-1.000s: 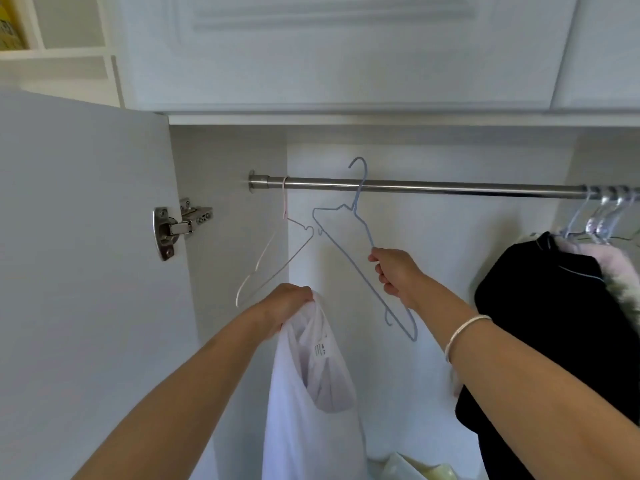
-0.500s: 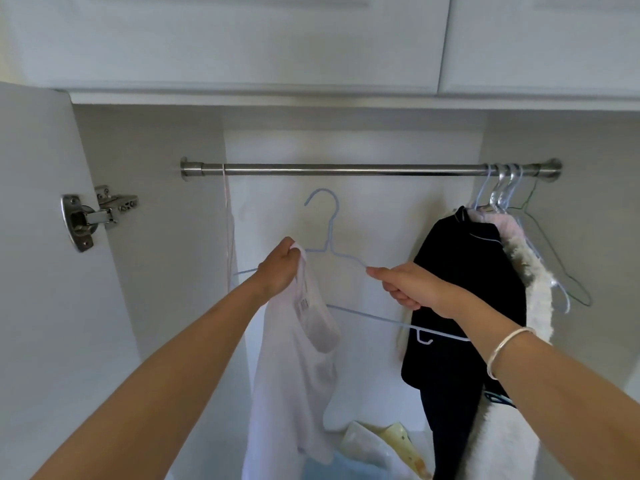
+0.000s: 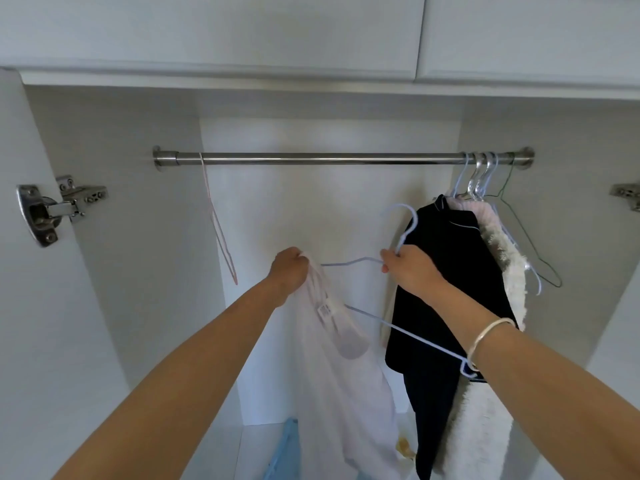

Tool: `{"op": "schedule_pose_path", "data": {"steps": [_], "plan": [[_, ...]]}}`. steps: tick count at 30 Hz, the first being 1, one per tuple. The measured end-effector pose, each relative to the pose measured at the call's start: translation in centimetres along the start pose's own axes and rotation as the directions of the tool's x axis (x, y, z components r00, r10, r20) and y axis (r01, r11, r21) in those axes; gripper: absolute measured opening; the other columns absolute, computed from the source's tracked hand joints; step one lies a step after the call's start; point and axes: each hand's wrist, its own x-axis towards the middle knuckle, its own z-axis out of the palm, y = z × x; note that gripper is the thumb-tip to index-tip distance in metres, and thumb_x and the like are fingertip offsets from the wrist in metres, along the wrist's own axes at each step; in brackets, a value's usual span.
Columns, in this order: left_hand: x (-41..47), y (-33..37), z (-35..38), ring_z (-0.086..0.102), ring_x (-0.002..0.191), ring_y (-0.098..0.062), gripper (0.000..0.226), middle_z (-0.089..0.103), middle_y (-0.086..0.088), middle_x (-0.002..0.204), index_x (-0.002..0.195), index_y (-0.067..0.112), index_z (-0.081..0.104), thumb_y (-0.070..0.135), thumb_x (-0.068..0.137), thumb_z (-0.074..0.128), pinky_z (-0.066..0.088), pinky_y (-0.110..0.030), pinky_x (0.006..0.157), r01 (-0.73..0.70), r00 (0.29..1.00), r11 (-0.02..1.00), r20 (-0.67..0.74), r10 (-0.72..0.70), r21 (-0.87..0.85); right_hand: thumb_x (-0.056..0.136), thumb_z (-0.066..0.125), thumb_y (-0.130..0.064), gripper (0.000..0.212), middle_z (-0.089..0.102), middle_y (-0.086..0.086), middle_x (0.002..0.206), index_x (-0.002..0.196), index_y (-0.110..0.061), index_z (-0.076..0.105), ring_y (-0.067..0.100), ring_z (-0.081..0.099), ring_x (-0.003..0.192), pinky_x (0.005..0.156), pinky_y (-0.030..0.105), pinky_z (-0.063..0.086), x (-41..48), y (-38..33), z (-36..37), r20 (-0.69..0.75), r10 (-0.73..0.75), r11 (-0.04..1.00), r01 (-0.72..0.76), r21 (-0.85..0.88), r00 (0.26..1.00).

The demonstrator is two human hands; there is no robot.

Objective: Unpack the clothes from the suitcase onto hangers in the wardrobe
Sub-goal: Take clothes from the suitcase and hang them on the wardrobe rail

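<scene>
My left hand [image 3: 289, 270] grips the top edge of a thin white garment [image 3: 346, 393] that hangs down in front of the open wardrobe. My right hand [image 3: 407, 268] holds a pale blue wire hanger [image 3: 403, 327] at its neck, below the rail, with its hook up near the black garment. The hanger's left shoulder reaches toward the white garment's neckline. A steel rail [image 3: 329, 158] runs across the wardrobe above both hands.
A pink wire hanger [image 3: 218, 230] hangs alone at the rail's left end. At the right end hang a black garment [image 3: 446, 282], a white fluffy garment [image 3: 498, 358] and bare wire hangers [image 3: 530, 251]. Light blue fabric [image 3: 289, 448] lies on the wardrobe floor. The left door's hinge [image 3: 52, 209] sticks out.
The blue hanger has come off the rail and down in my right hand, turned level, toward the white garment. My left hand has raised the garment's top edge. The view has shifted right.
</scene>
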Motion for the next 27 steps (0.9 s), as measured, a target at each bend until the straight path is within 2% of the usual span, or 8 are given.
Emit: {"op": "schedule_pose_path", "data": {"steps": [2,5,11,14,17,21,23,27], "plan": [[0.4,-1.0,-0.6,0.047,0.077,-0.023,0.014,0.049,-0.012,0.089,0.094,0.005,0.050,0.006,0.094,0.036,0.038,-0.028,0.069,0.140,0.990,0.978,0.012,-0.140,-0.154,0.092,0.052,-0.030,0.034,0.054,-0.001,0.064,0.065,-0.011,0.061,0.021,0.053,0.071,0.063,0.029,0.038,0.1,1.6,-1.1,-0.078,0.069,0.996,-0.064,0.069,0.995],[0.7,-2.1,-1.5,0.050,0.073,-0.023,0.019,0.053,-0.014,0.095,0.098,0.000,0.051,0.017,0.097,0.044,0.038,-0.026,0.061,0.236,0.970,0.951,-0.002,-0.241,-0.199,0.090,0.059,-0.032,0.039,0.052,0.003,0.061,0.060,-0.007,0.055,0.018,0.048,0.059,0.056,0.029,0.037,-0.4,3.2,-2.5,-0.145,0.165,0.969,-0.133,0.208,0.976],[1.5,-1.8,-1.7,0.053,0.088,-0.026,0.042,0.054,-0.011,0.095,0.100,0.002,0.053,0.039,0.085,0.069,0.042,-0.030,0.073,0.236,0.970,0.964,-0.033,-0.242,-0.120,0.088,0.060,-0.028,0.038,0.042,-0.001,0.054,0.056,-0.012,0.046,0.012,0.035,0.047,0.049,0.024,0.030,-1.3,4.6,-3.4,-0.153,0.241,0.929,-0.183,0.321,0.958],[1.9,-1.6,-1.6,0.052,0.091,-0.024,0.038,0.055,-0.009,0.097,0.100,0.003,0.061,0.039,0.088,0.065,0.042,-0.029,0.077,0.192,0.979,0.980,-0.056,-0.195,-0.055,0.085,0.061,-0.028,0.040,0.036,0.000,0.053,0.054,-0.015,0.039,0.012,0.030,0.047,0.050,0.026,0.029,-1.4,5.3,-3.4,-0.151,0.277,0.909,-0.208,0.361,0.949],[2.1,-1.4,-1.4,0.055,0.090,-0.025,0.032,0.059,-0.009,0.091,0.081,0.003,0.062,0.034,0.089,0.065,0.043,-0.028,0.075,0.195,0.977,0.979,-0.077,-0.199,-0.050,0.085,0.062,-0.029,0.043,0.036,-0.001,0.052,0.053,-0.016,0.038,0.012,0.031,0.046,0.053,0.027,0.031,-1.7,5.9,-2.7,-0.099,0.267,0.915,-0.219,0.340,0.959],[2.2,-0.8,-1.4,0.059,0.110,-0.034,0.051,0.062,-0.018,0.119,0.114,-0.008,0.061,0.035,0.087,0.068,0.046,-0.031,0.084,0.195,0.973,0.978,-0.112,-0.203,-0.073,0.085,0.063,-0.029,0.044,0.033,-0.001,0.052,0.053,-0.017,0.035,0.011,0.028,0.045,0.050,0.026,0.029,-1.6,6.3,-1.7,-0.047,0.265,0.908,-0.232,0.349,0.963],[2.2,-0.6,-1.8,0.059,0.112,-0.034,0.047,0.063,-0.018,0.120,0.106,-0.007,0.062,0.035,0.087,0.068,0.044,-0.029,0.083,0.176,0.972,0.984,-0.148,-0.180,-0.039,0.085,0.064,-0.029,0.044,0.033,0.001,0.053,0.054,-0.017,0.035,0.011,0.028,0.046,0.050,0.026,0.028,-1.7,6.4,-1.3,-0.014,0.253,0.913,-0.234,0.334,0.967],[1.9,0.0,-1.9,0.060,0.087,-0.024,0.031,0.063,-0.010,0.090,0.076,0.007,0.060,0.035,0.088,0.066,0.043,-0.026,0.077,0.084,0.982,0.996,-0.171,-0.079,0.021,0.086,0.064,-0.038,0.046,0.037,0.001,0.055,0.054,-0.016,0.040,0.011,0.034,0.048,0.055,0.023,0.032,-2.2,5.9,0.5,0.055,0.193,0.931,-0.201,0.306,0.980]]}}
